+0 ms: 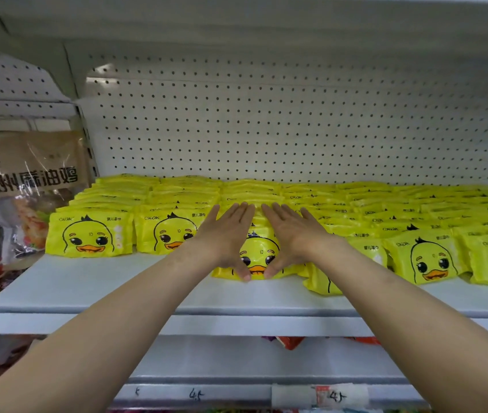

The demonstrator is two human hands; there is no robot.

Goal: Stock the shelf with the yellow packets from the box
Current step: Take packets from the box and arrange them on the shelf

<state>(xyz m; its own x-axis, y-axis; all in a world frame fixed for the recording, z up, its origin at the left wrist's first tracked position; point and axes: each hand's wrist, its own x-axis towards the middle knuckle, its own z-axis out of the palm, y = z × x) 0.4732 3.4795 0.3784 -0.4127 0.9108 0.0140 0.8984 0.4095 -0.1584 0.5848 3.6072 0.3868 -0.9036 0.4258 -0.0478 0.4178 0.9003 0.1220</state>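
Observation:
Rows of yellow duck-face packets (89, 234) fill the white shelf (88, 290) from left to right, leaning back in overlapping lines. In the middle row a front yellow packet (257, 251) sits slightly forward of its neighbours. My left hand (225, 236) and my right hand (289, 234) lie on top of that row with straight fingers, and both thumbs press against the front face of this packet. The box is out of sight.
A pegboard back wall (266, 129) rises behind the packets. A brown bag with printed characters (28, 180) stands in the neighbouring bay at left. One yellow packet (323, 281) sits further forward at right of centre. Price labels (335, 396) run below.

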